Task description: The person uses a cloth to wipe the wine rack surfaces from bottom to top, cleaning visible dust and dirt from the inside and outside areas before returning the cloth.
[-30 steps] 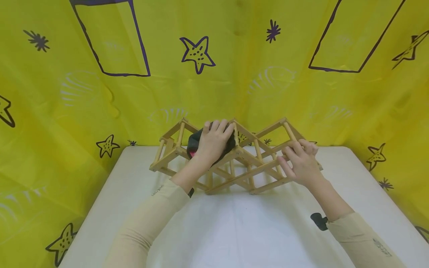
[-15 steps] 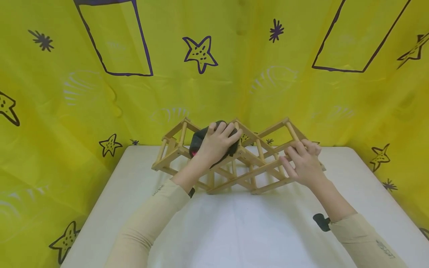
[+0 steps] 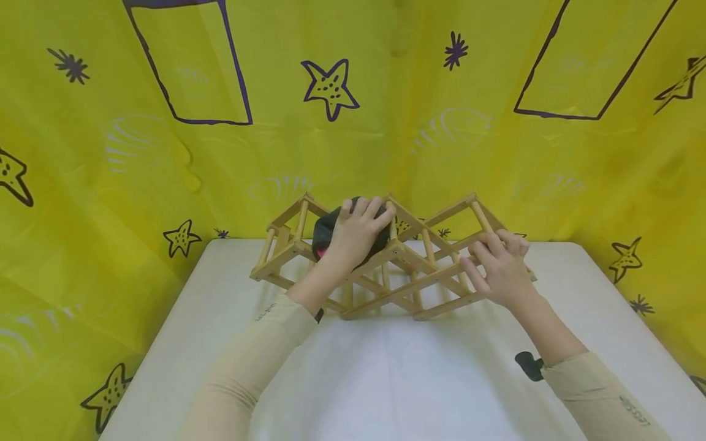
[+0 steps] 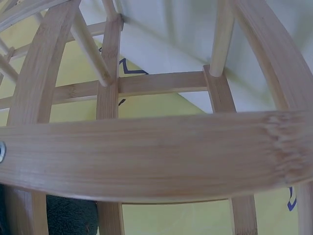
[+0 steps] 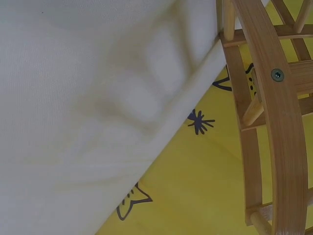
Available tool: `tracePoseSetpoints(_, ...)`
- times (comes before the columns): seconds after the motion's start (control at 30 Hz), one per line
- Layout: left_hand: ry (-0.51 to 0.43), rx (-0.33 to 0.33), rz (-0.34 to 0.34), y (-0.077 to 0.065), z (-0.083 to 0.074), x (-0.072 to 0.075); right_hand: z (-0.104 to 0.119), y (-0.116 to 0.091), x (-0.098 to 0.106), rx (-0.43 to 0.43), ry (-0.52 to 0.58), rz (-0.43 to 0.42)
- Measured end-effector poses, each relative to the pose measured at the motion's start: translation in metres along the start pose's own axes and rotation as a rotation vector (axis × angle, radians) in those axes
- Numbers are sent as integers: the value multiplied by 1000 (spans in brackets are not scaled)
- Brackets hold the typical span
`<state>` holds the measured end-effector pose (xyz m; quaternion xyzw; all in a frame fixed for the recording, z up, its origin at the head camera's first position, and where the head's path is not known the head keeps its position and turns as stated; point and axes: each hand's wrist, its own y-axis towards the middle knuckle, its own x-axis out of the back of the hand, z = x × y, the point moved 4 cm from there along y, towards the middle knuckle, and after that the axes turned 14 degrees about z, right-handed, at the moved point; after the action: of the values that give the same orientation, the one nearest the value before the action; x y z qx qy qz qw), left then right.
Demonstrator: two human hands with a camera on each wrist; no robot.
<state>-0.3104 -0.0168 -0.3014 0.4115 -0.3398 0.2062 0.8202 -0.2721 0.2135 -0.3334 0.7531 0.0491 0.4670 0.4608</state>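
Nearest the head camera, two beige sleeves [image 3: 228,383] are reaching inward over a white table [image 3: 380,380], and a small black device [image 3: 531,366] is sticking out beside the right cuff. Beyond the cuffs, the right hand [image 3: 501,269] is holding the right end of a wooden wine rack [image 3: 410,286], its fingers bending over the upper rail and its thumb lying against the near side. The left hand [image 3: 357,236] is gripping a dark fleecy bundle [image 3: 326,231], its fingers spreading apart and curving over the top; the undersides of the fingertips are staying out of sight. The rack is standing on the table toward its far edge, its slats crossing in diamonds and its round dowels linking the front and back frames. The bundle is sitting in the upper notch between the rack's left and middle peaks, and a pink patch [image 3: 322,252] is showing at its lower left. The left wrist view is showing dark pile behind the slats; the right wrist view is showing a screw [image 5: 277,75] fastening the rack's slats. Farthest back, a yellow curtain [image 3: 380,150] is hanging behind the table, bearing outlined starfish [image 3: 331,89].
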Motion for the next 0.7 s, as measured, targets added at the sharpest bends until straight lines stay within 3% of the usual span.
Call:
tracePoseSetpoints(0.2, -10, -35, 13, -1, -1, -2, 0, -1, 0, -12, -2, 5)
tracePoseSetpoints(0.37, 7, -101, -77, -4, -2, 0, -1, -2, 0, -25, -14, 32)
tracePoseSetpoints(0.53, 24, -121, -147, -5, -3, 3, -1, -2, 0, -18, -16, 28)
tracePoseSetpoints(0.7, -18, -93, -105, -4, -1, 1, 0, 0, 1, -10, -14, 19)
